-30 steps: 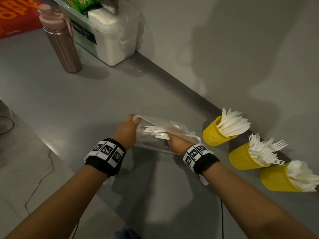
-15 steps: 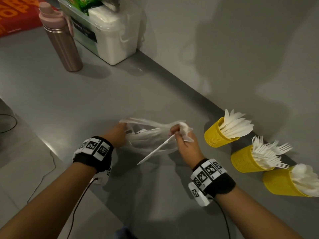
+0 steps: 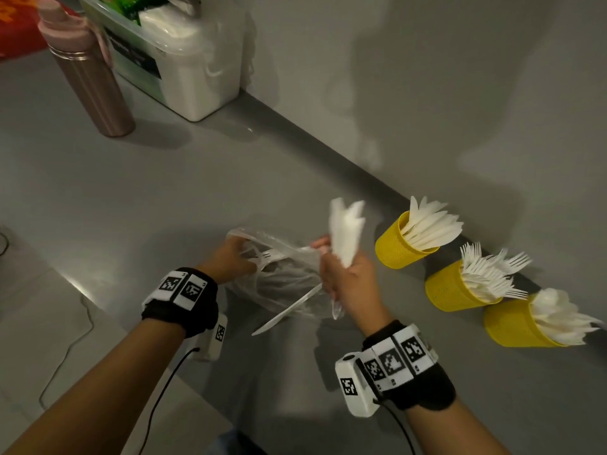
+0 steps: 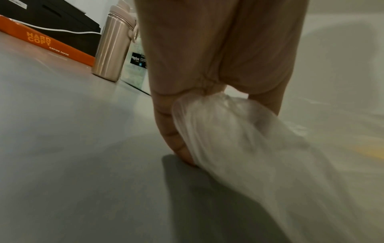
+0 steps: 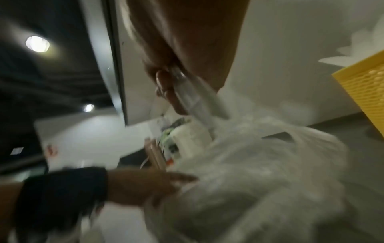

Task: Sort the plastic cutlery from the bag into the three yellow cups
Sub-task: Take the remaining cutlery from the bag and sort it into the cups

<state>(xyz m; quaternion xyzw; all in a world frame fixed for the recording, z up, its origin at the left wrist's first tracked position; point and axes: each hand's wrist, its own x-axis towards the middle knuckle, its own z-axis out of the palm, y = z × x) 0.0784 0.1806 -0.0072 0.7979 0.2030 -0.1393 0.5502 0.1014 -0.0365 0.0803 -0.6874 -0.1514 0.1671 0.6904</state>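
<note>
the right hand [image 3: 348,284] is curled round a white plastic knife [image 3: 289,310] and a fanned white bunch [image 3: 346,234] standing up out of its fist – blurred, so whether that is paper or more cutlery i cannot tell. the knife's long axis runs from the fist down and to the near left, tip clear of the crumpled clear plastic bag [image 3: 285,274]. the yellow ribbed cup of knives [image 3: 397,249] lies just to the right of this hand, the nearest of three in a row along the wall; the yellow fork cup [image 3: 450,290] and the yellow spoon cup [image 3: 512,323] sit further right and nearer. so the right hand is the closer one – likely a short swing right, handle turned down. the left hand [image 3: 230,262] pinches a gathered fold of the bag, thin and limp, a white fork [image 3: 267,256] showing inside.
</note>
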